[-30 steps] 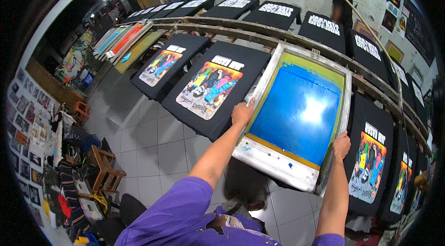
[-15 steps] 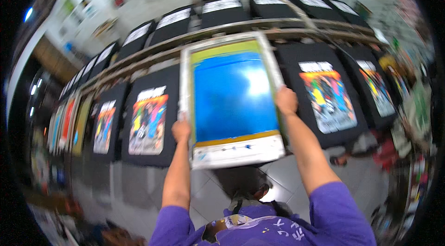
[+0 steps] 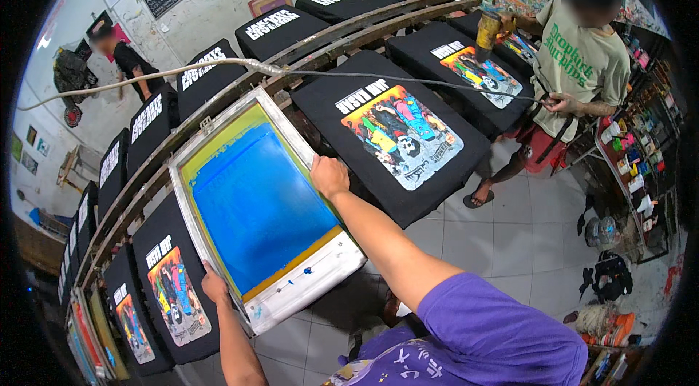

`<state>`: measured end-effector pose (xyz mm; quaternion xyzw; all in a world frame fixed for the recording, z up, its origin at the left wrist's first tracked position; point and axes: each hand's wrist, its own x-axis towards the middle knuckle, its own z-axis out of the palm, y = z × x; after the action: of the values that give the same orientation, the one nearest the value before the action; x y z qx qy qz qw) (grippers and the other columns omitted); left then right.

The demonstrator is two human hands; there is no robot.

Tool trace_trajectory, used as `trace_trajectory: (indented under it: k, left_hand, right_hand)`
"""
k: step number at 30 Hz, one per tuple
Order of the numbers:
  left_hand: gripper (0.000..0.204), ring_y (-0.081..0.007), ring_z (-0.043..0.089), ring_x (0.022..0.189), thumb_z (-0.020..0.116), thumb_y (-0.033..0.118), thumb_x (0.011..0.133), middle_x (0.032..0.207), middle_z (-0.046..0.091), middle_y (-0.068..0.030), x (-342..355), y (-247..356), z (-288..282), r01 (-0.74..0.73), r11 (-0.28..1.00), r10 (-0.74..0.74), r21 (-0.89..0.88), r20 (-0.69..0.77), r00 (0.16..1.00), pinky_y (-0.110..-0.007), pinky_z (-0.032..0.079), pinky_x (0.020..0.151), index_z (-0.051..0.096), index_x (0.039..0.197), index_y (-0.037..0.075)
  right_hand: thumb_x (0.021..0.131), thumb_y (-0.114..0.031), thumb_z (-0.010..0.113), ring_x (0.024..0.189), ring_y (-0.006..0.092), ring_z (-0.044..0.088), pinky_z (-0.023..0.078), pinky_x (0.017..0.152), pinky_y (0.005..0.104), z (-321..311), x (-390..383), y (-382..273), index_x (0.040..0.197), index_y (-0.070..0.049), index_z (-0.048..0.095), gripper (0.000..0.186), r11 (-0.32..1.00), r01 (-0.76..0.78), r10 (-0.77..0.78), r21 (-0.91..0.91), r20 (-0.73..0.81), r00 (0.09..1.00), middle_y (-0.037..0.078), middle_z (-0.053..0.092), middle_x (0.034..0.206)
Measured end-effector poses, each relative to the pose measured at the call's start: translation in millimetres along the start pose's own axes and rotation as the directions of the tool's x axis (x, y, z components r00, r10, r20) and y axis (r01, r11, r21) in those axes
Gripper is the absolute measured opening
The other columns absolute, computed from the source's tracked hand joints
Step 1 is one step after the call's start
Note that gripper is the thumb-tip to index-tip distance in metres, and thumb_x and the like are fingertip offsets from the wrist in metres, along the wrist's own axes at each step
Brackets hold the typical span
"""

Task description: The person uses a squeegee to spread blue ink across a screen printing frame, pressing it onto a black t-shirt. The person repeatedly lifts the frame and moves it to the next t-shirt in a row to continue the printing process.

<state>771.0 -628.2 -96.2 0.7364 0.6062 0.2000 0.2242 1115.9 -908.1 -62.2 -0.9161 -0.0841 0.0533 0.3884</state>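
Observation:
A screen-printing screen [image 3: 306, 280] with a pale, paint-marked frame lies slantwise over a pallet on the rack in front of me. Blue ink [image 3: 258, 197] covers most of its mesh, with yellow-green along the far and left edges and a brownish strip at the near end. My left hand [image 3: 215, 285] is closed on the frame's left side, close to the near corner. Farther up on the opposite side, my right hand [image 3: 331, 176] grips the frame edge. Whatever lies under the screen is hidden. Just right of it rests a black shirt [image 3: 328, 106] with a colourful print.
More printed black shirts [image 3: 196, 339] line the rack's near side, and others with white lettering [image 3: 277, 33] its far side. A cable [image 3: 211, 62] hangs across the rack. At right, a co-worker [image 3: 582, 58] holds a yellow-black heat-gun-like tool [image 3: 488, 33]. Another person [image 3: 120, 55] stands far left.
The view has swung to the right, so the screen now appears farther left and slanted. Both hands remain on its frame. The co-worker at right has come into view.

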Motion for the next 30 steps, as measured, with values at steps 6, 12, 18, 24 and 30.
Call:
trace_trajectory:
  k: [6,12,18,24,30]
  left_hand:
    - [0.085,-0.0412,0.065,0.080,0.039,0.067,0.098,0.083,0.070,-0.0269,-4.4,7.6,3.2,-0.021,1.000,0.021,-0.010,-0.006,1.000,-0.049,0.046,0.080,0.071,0.083,-0.011]
    - [0.086,-0.0422,0.065,0.078,0.038,0.068,0.099,0.082,0.070,-0.0277,6.5,-4.9,3.7,-0.010,1.000,0.009,-0.018,-0.018,1.000,-0.051,0.046,0.078,0.071,0.082,-0.010]
    - [0.088,-0.0390,0.061,0.069,0.038,0.069,0.098,0.072,0.066,-0.0251,-3.3,3.4,6.6,-0.038,0.999,0.035,-0.039,-0.055,0.998,-0.052,0.044,0.072,0.067,0.074,-0.011]
    - [0.087,-0.0400,0.061,0.071,0.038,0.067,0.100,0.076,0.068,-0.0261,1.2,-0.3,8.3,-0.036,0.993,0.038,-0.113,0.018,0.999,-0.052,0.044,0.073,0.068,0.077,-0.011]
    - [0.085,-0.0404,0.065,0.079,0.037,0.065,0.101,0.084,0.070,-0.0264,6.7,-13.0,7.1,-0.026,0.993,0.035,-0.117,0.081,0.996,-0.049,0.046,0.077,0.071,0.085,-0.011]
  right_hand:
    - [0.103,-0.035,0.039,0.088,0.0454,0.069,0.053,0.088,0.0515,1.8,5.4,3.8,0.084,0.004,0.074,0.056,1.000,0.031,-0.031,0.004,-0.054,0.998,0.029,0.070,0.090]
    - [0.104,-0.036,0.038,0.089,0.0452,0.069,0.053,0.088,0.0514,5.4,4.3,-2.8,0.086,0.005,0.074,0.058,1.000,0.030,-0.030,0.004,-0.025,0.999,0.030,0.070,0.090]
    - [0.104,-0.037,0.037,0.092,0.0449,0.069,0.053,0.090,0.0509,3.4,6.1,-1.9,0.088,0.004,0.075,0.059,0.999,-0.007,0.007,-0.045,-0.008,1.000,0.030,0.070,0.093]
    - [0.104,-0.036,0.037,0.096,0.0434,0.069,0.052,0.094,0.0504,2.3,7.0,-3.0,0.091,0.003,0.076,0.057,0.995,-0.035,0.034,-0.090,-0.017,0.999,0.029,0.071,0.096]
    - [0.104,-0.036,0.038,0.093,0.0446,0.069,0.052,0.093,0.0511,1.1,0.7,-11.8,0.090,0.004,0.075,0.056,0.991,-0.028,0.026,-0.133,-0.015,1.000,0.030,0.070,0.096]
